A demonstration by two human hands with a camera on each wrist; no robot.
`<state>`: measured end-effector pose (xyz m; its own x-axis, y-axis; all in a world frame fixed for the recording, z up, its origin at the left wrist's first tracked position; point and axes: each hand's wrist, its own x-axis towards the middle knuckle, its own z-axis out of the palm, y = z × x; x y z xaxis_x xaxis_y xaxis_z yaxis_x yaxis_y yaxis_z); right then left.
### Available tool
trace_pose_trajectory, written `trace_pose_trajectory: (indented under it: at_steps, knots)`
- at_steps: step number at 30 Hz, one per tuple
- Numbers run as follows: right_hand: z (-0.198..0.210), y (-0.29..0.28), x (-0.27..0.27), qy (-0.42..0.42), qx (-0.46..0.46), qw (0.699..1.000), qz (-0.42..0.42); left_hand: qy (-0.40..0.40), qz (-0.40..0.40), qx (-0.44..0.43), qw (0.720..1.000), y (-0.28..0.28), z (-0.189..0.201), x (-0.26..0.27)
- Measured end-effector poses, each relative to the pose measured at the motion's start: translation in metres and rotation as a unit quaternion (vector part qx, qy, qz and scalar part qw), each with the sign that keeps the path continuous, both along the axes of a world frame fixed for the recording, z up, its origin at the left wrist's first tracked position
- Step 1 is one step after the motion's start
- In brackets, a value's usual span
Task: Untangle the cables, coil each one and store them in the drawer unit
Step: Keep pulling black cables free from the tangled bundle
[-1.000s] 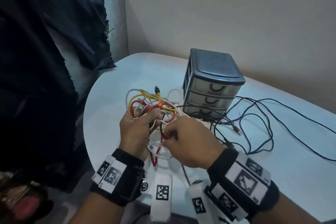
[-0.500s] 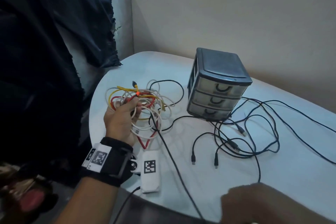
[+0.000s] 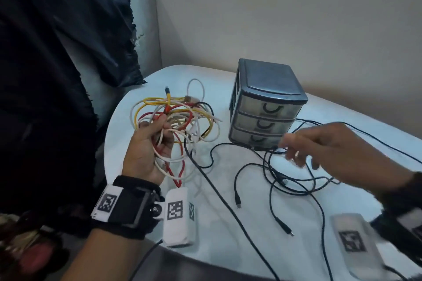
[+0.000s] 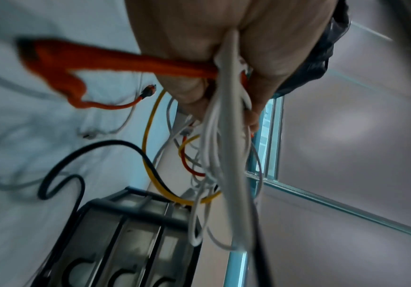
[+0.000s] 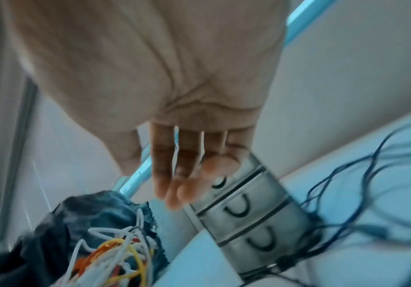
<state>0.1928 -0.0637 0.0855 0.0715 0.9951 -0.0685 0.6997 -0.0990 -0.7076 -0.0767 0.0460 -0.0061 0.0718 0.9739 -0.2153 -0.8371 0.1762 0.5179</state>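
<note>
My left hand grips a tangled bundle of white, yellow and red cables lifted above the left part of the white table. The left wrist view shows the fingers curled round white and orange strands. The grey three-drawer unit stands behind with all drawers closed. My right hand hovers blurred over the loose black cables in front of the unit, fingers straight and holding nothing. One black cable runs from the bundle toward the table's near edge.
Dark cloth hangs at the left, over a grey metal box. A beige wall rises behind the table. More black cable loops trail off to the right. The table's rounded edge lies under my left hand.
My right hand let go of the bundle, dropped to the near edge, then came forward over the black cables. My left hand carried the bundle leftward and a black cable was drawn out.
</note>
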Motion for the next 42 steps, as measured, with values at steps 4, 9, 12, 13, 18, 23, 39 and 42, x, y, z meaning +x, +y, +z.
trace_pose_trajectory:
  at_steps: [4, 9, 12, 13, 18, 23, 39, 42]
  knots:
    - [-0.01, 0.057, -0.045, 0.094, 0.011, 0.994, -0.049, -0.02, -0.072, 0.03, 0.997, -0.011, 0.004, 0.01]
    - [-0.027, 0.079, -0.066, 0.02, -0.002, 1.0, 0.002, -0.013, -0.076, 0.047, 0.996, -0.016, 0.006, 0.013]
    - [-0.017, 0.076, -0.058, -0.015, 0.029, 0.999, 0.0, 0.068, -0.068, 0.075, 0.993, -0.015, 0.006, 0.011]
    - [-0.013, 0.075, -0.054, -0.019, 0.039, 0.999, 0.003, 0.11, -0.065, 0.088, 0.988, -0.016, 0.007, 0.011]
    - [0.014, 0.07, -0.031, 0.064, 0.04, 0.997, -0.017, 0.224, -0.059, 0.098, 0.968, -0.019, 0.001, 0.014]
    - [0.011, 0.069, -0.021, 0.007, -0.041, 0.999, -0.005, 0.124, -0.069, 0.068, 0.988, -0.019, 0.001, 0.013]
    - [-0.003, 0.067, -0.023, 0.019, -0.029, 0.997, -0.076, 0.28, -0.09, 0.095, 0.951, -0.019, -0.007, 0.024]
    - [0.003, 0.066, -0.016, 0.146, -0.023, 0.986, -0.078, 0.305, -0.077, 0.074, 0.946, -0.017, -0.009, 0.019]
